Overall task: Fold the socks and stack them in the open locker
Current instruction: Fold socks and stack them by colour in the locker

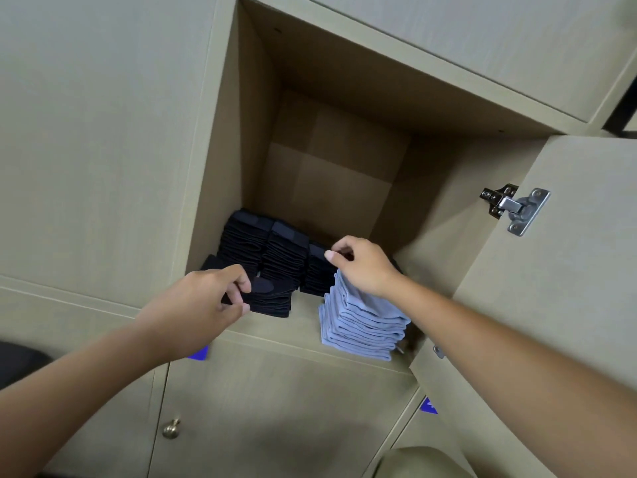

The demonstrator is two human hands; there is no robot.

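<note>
open locker (241,160) holds black sock stacks (265,250), blue stack (362,326).

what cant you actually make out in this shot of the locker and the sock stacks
Head view only:
- The top of the light blue stack: covered by the right hand.
- The left end of the front black stack: hidden by the left hand.
- The blue stickers: cut off by the forearms.
</note>
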